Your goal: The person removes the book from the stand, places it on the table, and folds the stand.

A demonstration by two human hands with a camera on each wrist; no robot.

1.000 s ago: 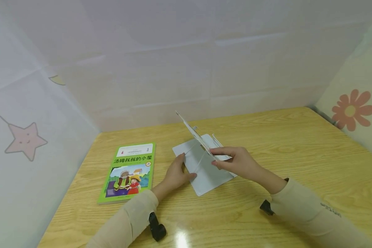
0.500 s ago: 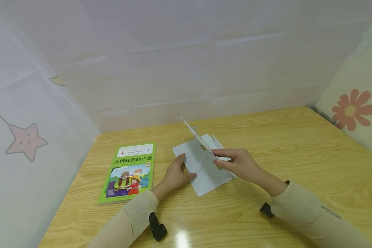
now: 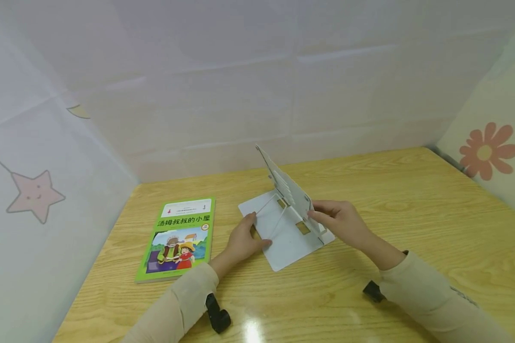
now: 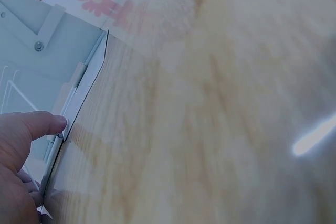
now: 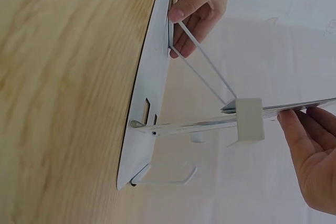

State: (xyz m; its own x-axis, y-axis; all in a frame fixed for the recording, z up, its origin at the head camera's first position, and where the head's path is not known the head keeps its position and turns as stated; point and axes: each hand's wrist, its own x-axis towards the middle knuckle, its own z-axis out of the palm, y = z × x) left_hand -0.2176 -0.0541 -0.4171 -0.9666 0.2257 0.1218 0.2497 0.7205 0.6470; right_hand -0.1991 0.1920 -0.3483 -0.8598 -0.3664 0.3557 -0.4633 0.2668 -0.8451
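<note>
A white metal book stand stands at mid-table, its flat base plate (image 3: 279, 250) lying on the wood. The slotted back panel (image 3: 293, 188) is raised off the base. My left hand (image 3: 242, 242) grips the near-left edge of the base, thumb and fingers around the end of the thin wire prop (image 5: 207, 61). The prop runs from there up to the panel's back. With my right hand (image 3: 345, 223) I pinch the panel's right edge, thumb on the near face, other fingers behind. In the right wrist view a light-coloured bracket (image 5: 250, 120) sits across the panel.
A green picture book (image 3: 179, 238) lies flat left of the left hand, its cover up. The wooden table (image 3: 403, 200) meets a pale sheeted wall (image 3: 223, 105) at the back, with more sheeting at both sides.
The back panel has swung to the right, showing more of its slotted face and two cutouts in the base. My right hand has shifted slightly right with it; my left hand stays put.
</note>
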